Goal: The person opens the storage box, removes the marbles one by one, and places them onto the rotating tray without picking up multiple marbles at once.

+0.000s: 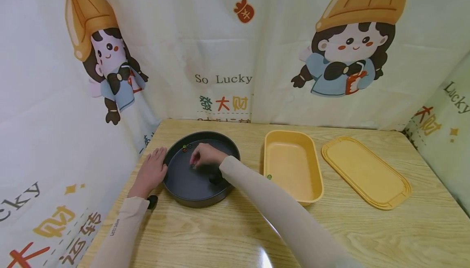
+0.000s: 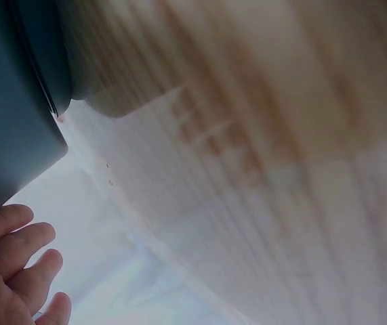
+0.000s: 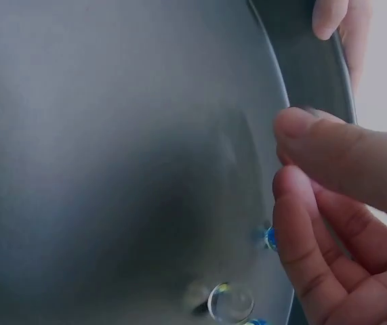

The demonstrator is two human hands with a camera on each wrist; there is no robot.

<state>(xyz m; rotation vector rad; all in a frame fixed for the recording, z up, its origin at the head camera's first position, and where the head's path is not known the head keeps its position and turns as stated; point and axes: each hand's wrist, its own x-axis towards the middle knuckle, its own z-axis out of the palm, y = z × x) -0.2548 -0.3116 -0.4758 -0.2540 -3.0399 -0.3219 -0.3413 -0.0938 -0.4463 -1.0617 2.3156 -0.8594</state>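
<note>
A round dark pan [image 1: 198, 198] sits on the left part of the table. My left hand [image 1: 151, 171] rests against its left rim with the fingers extended; in the left wrist view the fingers [image 2: 30, 247] show beside the pan wall [image 2: 17, 122]. Inside the pan, my right hand [image 1: 207, 155] pinches a small glassy marble [image 1: 193, 166] at thumb and fingertips, mostly hidden by them. Several marbles lie near the pan's far left wall, among them a clear marble [image 3: 230, 302] and a blue-tinted marble [image 3: 270, 238] close beside the right fingers.
Right of the pan stands a yellow rectangular container [image 1: 293, 135], with a green marble [image 1: 269, 177] at its left side. A flat yellow lid [image 1: 367, 172] lies farther right on the wooden table [image 1: 235, 235]. A printed curtain [image 1: 279, 52] hangs behind the table.
</note>
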